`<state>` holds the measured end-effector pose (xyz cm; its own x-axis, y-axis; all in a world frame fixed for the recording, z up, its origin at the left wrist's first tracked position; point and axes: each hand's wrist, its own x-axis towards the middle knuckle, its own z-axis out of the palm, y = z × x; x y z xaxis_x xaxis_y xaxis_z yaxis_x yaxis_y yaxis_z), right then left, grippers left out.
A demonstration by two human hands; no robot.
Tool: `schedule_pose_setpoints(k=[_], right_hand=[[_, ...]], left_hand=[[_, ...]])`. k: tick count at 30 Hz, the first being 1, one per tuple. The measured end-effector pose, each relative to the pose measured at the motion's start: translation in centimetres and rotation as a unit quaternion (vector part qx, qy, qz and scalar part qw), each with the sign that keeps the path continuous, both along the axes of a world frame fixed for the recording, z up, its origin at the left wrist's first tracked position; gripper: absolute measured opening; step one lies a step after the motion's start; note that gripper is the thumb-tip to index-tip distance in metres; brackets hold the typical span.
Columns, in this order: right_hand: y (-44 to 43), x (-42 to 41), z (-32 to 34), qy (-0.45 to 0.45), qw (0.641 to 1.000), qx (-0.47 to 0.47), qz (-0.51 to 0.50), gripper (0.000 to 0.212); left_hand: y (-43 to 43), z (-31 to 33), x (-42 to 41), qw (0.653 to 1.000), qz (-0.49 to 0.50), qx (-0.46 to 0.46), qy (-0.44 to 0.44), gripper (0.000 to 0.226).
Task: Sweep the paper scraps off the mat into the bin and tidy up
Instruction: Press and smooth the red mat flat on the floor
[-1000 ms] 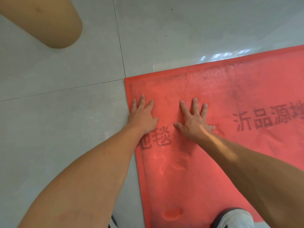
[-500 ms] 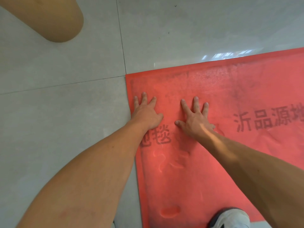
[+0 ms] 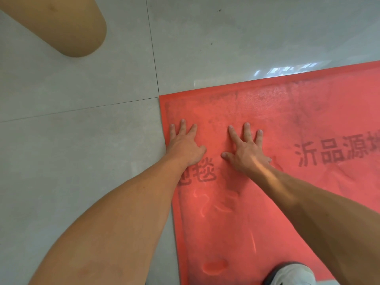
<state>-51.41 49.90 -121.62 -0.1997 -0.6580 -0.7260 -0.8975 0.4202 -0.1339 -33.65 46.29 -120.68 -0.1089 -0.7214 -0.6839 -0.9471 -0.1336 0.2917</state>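
A red mat with dark printed characters lies flat on the grey tile floor, its far left corner near the view's middle. My left hand presses palm down on the mat right at its left edge, fingers spread. To its right, my right hand also lies flat on the mat with fingers apart. Neither hand holds anything. No paper scraps and no bin are in view. The mat shows shallow dents and creases below my hands.
A tan rounded furniture leg stands on the floor at the top left. A white shoe rests on the mat's near edge at the bottom right. Grey tiles surround the mat on the left and far side.
Both hands stay flat on the mat. My left hand has slid slightly forward along the mat's left edge; the view has shifted a little.
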Motion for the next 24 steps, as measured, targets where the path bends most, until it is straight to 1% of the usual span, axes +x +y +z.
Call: schedule_pose_setpoints(k=[6, 10, 13, 15, 18, 22, 24], right_hand=[[-0.1, 0.0, 0.0, -0.002, 1.0, -0.002, -0.002, 0.085], [0.1, 0.2, 0.2, 0.001, 1.0, -0.012, 0.0, 0.085], [0.5, 0.6, 0.5, 0.027, 0.997, -0.061, 0.042, 0.078], [0.2, 1.2, 0.8, 0.026, 0.99, -0.11, 0.079, 0.073], [-1.4, 2.6, 1.1, 0.003, 0.984, -0.137, 0.113, 0.069], [-4.3, 4.6, 1.3, -0.023, 0.981, -0.136, 0.137, 0.068], [-5.7, 5.5, 1.4, -0.037, 0.979, -0.134, 0.147, 0.067]], left_hand=[[0.0, -0.1, 0.3, 1.0, -0.006, 0.0, 0.005, 0.081], [-0.2, -0.2, 0.5, 0.999, -0.031, -0.018, -0.013, 0.079], [-0.9, 0.0, 1.0, 0.996, -0.047, -0.078, -0.024, 0.076], [-1.8, 0.1, 1.2, 0.995, -0.018, -0.095, -0.021, 0.079], [-3.5, 0.1, 1.8, 0.996, 0.038, -0.081, -0.02, 0.084], [-6.0, -0.1, 2.7, 0.997, 0.037, -0.068, -0.024, 0.083], [-6.9, 0.0, 3.2, 0.998, 0.037, -0.045, -0.029, 0.084]])
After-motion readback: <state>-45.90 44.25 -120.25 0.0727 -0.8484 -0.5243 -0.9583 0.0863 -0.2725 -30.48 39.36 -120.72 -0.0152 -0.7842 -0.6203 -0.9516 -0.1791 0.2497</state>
